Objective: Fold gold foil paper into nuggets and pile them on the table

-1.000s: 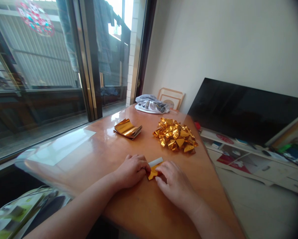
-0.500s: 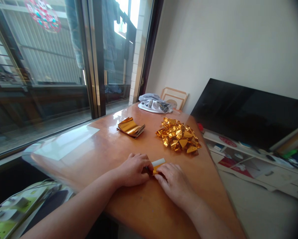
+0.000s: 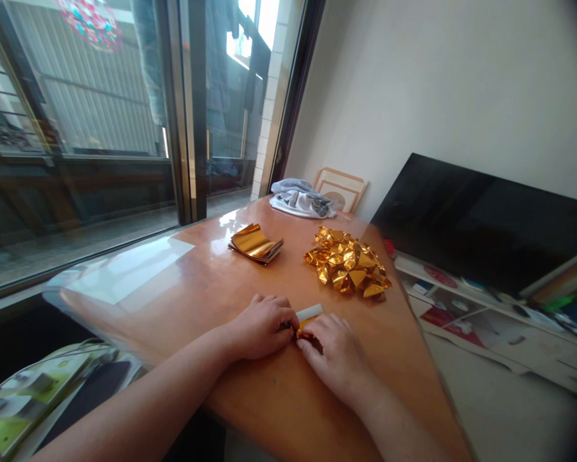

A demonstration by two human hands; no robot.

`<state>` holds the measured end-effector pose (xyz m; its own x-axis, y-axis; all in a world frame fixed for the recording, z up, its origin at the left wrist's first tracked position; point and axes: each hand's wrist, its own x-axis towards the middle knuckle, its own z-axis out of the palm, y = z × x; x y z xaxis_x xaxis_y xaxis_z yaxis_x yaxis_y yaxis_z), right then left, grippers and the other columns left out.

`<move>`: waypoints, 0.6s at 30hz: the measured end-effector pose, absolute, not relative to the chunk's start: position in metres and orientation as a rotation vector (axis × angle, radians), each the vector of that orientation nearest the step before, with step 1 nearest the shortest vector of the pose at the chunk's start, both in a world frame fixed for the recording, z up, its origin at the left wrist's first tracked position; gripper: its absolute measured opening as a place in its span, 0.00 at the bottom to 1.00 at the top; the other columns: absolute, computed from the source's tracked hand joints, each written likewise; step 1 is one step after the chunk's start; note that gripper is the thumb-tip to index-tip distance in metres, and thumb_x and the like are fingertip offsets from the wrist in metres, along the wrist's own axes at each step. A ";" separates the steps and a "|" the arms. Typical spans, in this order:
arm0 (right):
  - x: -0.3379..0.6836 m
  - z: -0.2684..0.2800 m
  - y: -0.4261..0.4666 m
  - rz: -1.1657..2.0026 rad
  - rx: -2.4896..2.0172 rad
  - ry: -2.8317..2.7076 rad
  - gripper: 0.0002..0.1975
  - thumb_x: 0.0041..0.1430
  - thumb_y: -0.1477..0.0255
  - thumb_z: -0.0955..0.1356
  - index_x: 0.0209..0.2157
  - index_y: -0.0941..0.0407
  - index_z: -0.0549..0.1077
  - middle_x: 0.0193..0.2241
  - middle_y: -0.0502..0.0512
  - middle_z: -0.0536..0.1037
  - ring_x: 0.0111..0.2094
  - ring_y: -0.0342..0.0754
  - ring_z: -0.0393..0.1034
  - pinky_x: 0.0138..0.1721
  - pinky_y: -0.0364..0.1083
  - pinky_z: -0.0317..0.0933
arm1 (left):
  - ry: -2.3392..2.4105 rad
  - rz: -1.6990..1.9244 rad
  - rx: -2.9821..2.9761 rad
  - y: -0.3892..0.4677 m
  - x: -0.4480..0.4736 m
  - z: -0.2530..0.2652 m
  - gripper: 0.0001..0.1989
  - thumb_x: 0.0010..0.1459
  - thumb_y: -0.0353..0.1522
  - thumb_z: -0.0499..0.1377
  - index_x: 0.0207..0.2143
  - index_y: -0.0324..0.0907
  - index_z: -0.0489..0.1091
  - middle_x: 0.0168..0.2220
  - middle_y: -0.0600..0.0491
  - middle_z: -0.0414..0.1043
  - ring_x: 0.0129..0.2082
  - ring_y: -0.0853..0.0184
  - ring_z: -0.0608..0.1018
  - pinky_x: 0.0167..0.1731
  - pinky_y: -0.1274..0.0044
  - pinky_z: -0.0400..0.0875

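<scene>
A sheet of gold foil paper (image 3: 309, 314) with a pale strip along its far edge lies on the table between my hands, mostly covered by my fingers. My left hand (image 3: 264, 326) is closed on its left side, fingers curled and pressed down. From the right, my right hand (image 3: 334, 350) pinches the near right part of the sheet. Beyond my hands, a stack of gold foil sheets (image 3: 255, 245) sits to the left. Further right is a heap of folded gold foil pieces (image 3: 348, 262).
The brown table (image 3: 211, 282) narrows toward a bundle of cloth (image 3: 300, 199) at its far end. A white sheet (image 3: 129, 269) lies by the window. At lower left are a power strip (image 3: 33, 398) and a dark phone (image 3: 88, 398). A television (image 3: 485, 218) stands on the right.
Both hands stay on the gold foil paper. My right fingers have shifted slightly and curl more over its near edge. The whole view has moved a little.
</scene>
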<state>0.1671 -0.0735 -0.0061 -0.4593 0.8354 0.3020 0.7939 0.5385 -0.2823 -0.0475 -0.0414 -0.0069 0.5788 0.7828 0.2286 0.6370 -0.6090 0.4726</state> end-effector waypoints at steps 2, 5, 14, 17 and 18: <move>0.167 -0.008 -0.073 0.132 -1.333 -2.384 0.03 0.63 0.71 0.68 0.37 0.50 0.76 0.36 0.53 0.76 0.41 0.52 0.67 0.44 0.49 0.58 | 1.156 0.609 2.469 -0.041 -0.048 -0.008 0.09 0.57 0.30 0.59 0.39 0.50 0.75 0.41 0.55 0.74 0.45 0.63 0.74 0.46 0.69 0.59; 0.168 -0.011 -0.071 0.136 -1.321 -2.389 0.05 0.65 0.71 0.67 0.37 0.50 0.76 0.36 0.53 0.76 0.41 0.52 0.67 0.44 0.49 0.58 | 1.150 0.624 2.461 -0.041 -0.050 -0.009 0.10 0.56 0.28 0.57 0.38 0.49 0.75 0.40 0.56 0.74 0.44 0.64 0.74 0.47 0.70 0.59; 0.167 -0.018 -0.065 0.309 -1.370 -2.240 0.08 0.66 0.72 0.64 0.33 0.52 0.74 0.35 0.52 0.75 0.39 0.49 0.68 0.40 0.46 0.59 | 1.252 0.634 2.445 -0.040 -0.053 -0.006 0.11 0.56 0.29 0.57 0.37 0.50 0.76 0.41 0.54 0.72 0.44 0.62 0.72 0.45 0.69 0.61; 0.166 -0.020 -0.063 0.350 -1.440 -2.153 0.10 0.66 0.69 0.64 0.29 0.53 0.71 0.32 0.51 0.74 0.37 0.49 0.68 0.37 0.46 0.58 | 1.277 0.618 2.434 -0.040 -0.051 -0.007 0.10 0.54 0.29 0.58 0.35 0.49 0.76 0.40 0.53 0.72 0.43 0.61 0.72 0.44 0.70 0.61; 0.166 -0.021 -0.063 0.357 -1.463 -2.134 0.10 0.66 0.69 0.64 0.29 0.53 0.71 0.32 0.51 0.74 0.36 0.49 0.68 0.37 0.46 0.58 | 1.291 0.613 2.429 -0.040 -0.050 -0.007 0.09 0.53 0.29 0.58 0.35 0.49 0.76 0.40 0.53 0.72 0.43 0.61 0.72 0.43 0.70 0.62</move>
<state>0.1658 -0.0627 -0.0212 -0.2785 0.9217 0.2700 0.7836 0.3806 -0.4910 -0.0504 -0.0395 -0.0070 0.4988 0.8384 0.2198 0.7003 -0.5393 0.4677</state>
